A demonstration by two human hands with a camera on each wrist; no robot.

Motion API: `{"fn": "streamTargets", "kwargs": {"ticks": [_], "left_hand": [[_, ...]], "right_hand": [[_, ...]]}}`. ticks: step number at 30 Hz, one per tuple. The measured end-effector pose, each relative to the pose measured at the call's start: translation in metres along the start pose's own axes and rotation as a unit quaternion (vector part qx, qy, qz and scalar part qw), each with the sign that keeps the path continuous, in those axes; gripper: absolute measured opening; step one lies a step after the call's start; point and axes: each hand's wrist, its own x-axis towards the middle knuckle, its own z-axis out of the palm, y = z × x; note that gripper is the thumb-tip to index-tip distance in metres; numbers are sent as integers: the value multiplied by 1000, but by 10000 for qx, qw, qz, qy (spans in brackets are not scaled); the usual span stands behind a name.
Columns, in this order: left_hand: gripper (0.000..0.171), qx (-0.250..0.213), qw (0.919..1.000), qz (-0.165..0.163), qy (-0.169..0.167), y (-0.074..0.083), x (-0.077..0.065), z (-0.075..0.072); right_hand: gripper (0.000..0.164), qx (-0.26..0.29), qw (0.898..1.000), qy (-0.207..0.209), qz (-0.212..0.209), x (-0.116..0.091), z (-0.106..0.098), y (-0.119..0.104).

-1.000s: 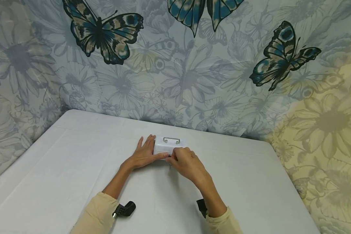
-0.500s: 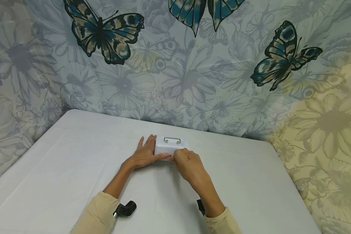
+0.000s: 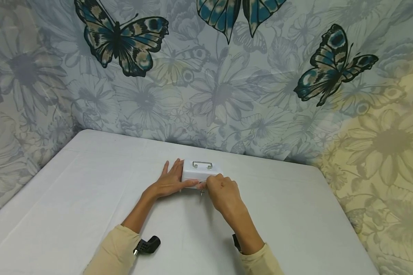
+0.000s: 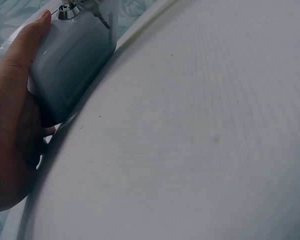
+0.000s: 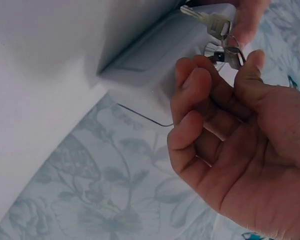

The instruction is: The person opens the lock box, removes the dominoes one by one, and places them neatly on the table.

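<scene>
A small white cash box [image 3: 201, 173] with a wire handle on its lid stands on the table. My left hand [image 3: 170, 183] presses against its left side, fingers straight, thumb [image 4: 32, 37] lying along the front near the lock [image 4: 68, 11]. With thumb and index finger, my right hand [image 3: 223, 193] pinches a key [image 5: 235, 57] seated in the box's front lock. A second key [image 5: 210, 21] dangles from the same ring. The other right fingers are loosely curled. From the head view the lock is mostly hidden by the hands.
White cloth covers the table [image 3: 89, 191], whose far edge runs along a wall [image 3: 223, 91] with flower and butterfly prints. A black wrist camera [image 3: 148, 245] sticks out beside the left sleeve.
My right hand has turned at the wrist and shifted slightly right, still at the lock. The dangling key shows more clearly. My left hand and the box have stayed in place.
</scene>
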Motion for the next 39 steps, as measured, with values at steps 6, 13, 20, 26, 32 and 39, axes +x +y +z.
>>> {"fn": "streamTargets", "kwargs": {"ticks": [6, 13, 20, 26, 32, 39], "left_hand": [[119, 0, 10000, 17, 0, -2, 1, 0], [120, -35, 10000, -7, -49, -2, -2, -1], [118, -76, 10000, -3, -11, -1, -1, -2], [113, -61, 10000, 11, -30, 1, -2, -2], [113, -53, 10000, 17, -18, 1, -1, -2], [120, -43, 10000, -12, -52, 0, -1, -2]], "right_hand": [[16, 210, 9990, -369, 120, 5, -2, 2], [36, 2097, 9658, -1257, 860, 15, -10, 12], [44, 2637, 9539, -1165, 832, 17, -15, 17], [33, 2815, 9478, -1295, 757, 18, -12, 16], [31, 2813, 9476, -1301, 772, 16, -11, 15], [33, 2654, 9492, -1411, 931, 16, -9, 15]]}}
